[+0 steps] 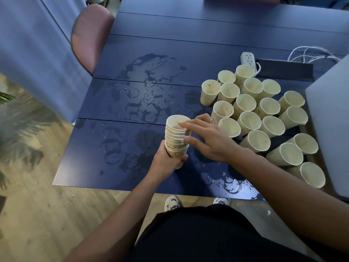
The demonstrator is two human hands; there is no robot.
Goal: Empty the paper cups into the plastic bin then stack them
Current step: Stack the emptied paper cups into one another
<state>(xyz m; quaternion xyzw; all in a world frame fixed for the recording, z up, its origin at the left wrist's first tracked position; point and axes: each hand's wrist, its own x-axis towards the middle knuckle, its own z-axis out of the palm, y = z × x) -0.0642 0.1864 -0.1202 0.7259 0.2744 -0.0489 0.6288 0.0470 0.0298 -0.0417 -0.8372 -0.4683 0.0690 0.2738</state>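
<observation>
A stack of several cream paper cups stands above the dark blue table, near its front edge. My left hand grips the bottom of the stack. My right hand has straight, spread fingers resting on the stack's top rim and side. Several single paper cups stand upright in a cluster on the right of the table; they look empty, some with specks inside. No plastic bin is in view.
Water puddles and ring marks cover the table's middle and front. A white power strip with cables and a black bar lie at the back right. A pink chair stands at the left. A grey box borders the right edge.
</observation>
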